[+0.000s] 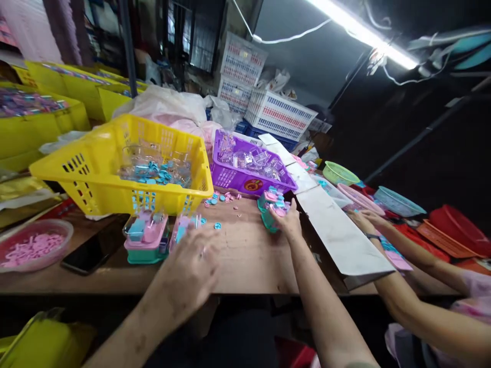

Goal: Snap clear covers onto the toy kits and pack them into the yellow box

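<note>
My right hand (288,221) is closed around a small pink and teal plastic toy case (268,199) on the table, in front of the purple basket. Its thumb points up along the case's right side. My left hand (192,263) is over the table's near left part, blurred by motion, so its grip is unclear. Just beyond it is a pink case with teal pieces (180,227), partly hidden by the fingers. To its left sits another pink and teal case (146,237) with a clear lid. Small pink and teal parts (222,198) lie loose beyond the hands.
A yellow basket (172,197) holds clear and teal parts; a purple basket (245,179) holds clear pieces. At left are a phone (92,248) and a bowl of pink parts (63,230). A white board (330,225) separates me from a co-worker's hands (364,222) at right.
</note>
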